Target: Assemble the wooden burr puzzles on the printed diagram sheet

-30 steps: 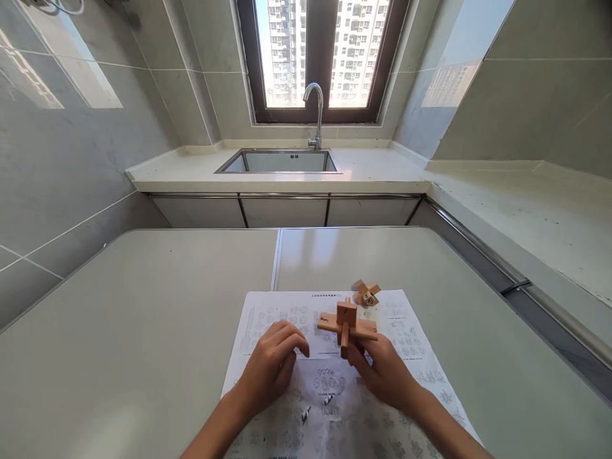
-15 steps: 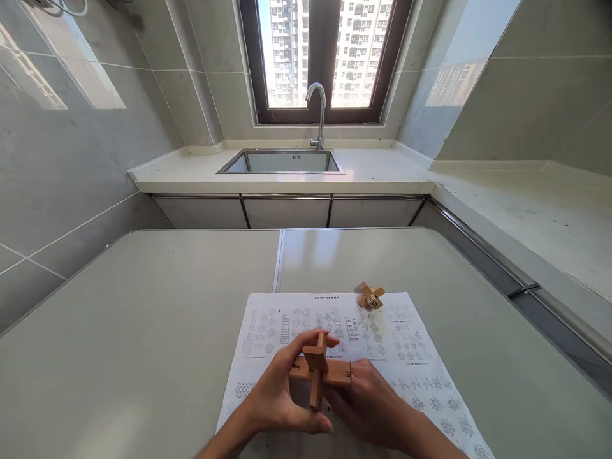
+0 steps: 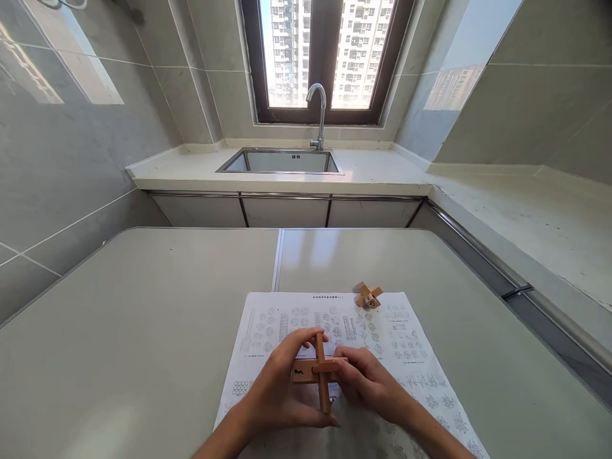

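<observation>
Both my hands hold a reddish-brown wooden interlocking puzzle (image 3: 305, 371), its bars crossing one another above the printed sheet. My left hand (image 3: 275, 389) spans the upright bar, fingers at its top end and thumb near its lower end. A dark mark shows on the block left of the crossing. With fingers closed, my right hand (image 3: 368, 382) grips the puzzle's right side, its thumb and index finger at the end of the crossing bars. The fingertips behind the wood are partly hidden.
Beneath my hands lies a white sheet (image 3: 258, 319) printed with small diagrams. A lighter wooden puzzle (image 3: 368, 296) rests at its far right edge. Beyond the pale table (image 3: 143, 306) stand a counter with a sink (image 3: 282, 172) and a tap (image 3: 321, 115).
My right hand has risen and now pinches the puzzle's right side from higher up. The near wooden piece has turned from standing to lying flat across the crossing. My left hand keeps its hold.
</observation>
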Available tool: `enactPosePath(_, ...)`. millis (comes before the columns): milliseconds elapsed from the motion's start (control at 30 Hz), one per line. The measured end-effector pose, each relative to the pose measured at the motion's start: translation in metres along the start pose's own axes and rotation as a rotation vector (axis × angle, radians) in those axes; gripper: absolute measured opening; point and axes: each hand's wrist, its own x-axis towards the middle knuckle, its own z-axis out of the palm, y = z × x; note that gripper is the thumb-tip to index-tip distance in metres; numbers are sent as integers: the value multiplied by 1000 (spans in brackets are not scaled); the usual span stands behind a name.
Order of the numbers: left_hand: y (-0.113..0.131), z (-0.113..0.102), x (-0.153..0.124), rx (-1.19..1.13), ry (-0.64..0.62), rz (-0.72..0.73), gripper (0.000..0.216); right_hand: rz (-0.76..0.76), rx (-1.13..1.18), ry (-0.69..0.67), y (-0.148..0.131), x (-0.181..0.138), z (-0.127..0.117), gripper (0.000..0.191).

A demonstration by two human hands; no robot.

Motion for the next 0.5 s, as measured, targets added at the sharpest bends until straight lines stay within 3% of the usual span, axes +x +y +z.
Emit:
enactPosePath(267, -1, 2, -1, 29, 64, -22, 114, 73, 233, 41, 3, 2, 7, 50)
enactPosePath(500, 0, 0, 2, 2, 8, -44, 104, 110, 182, 0, 2, -1, 3, 49)
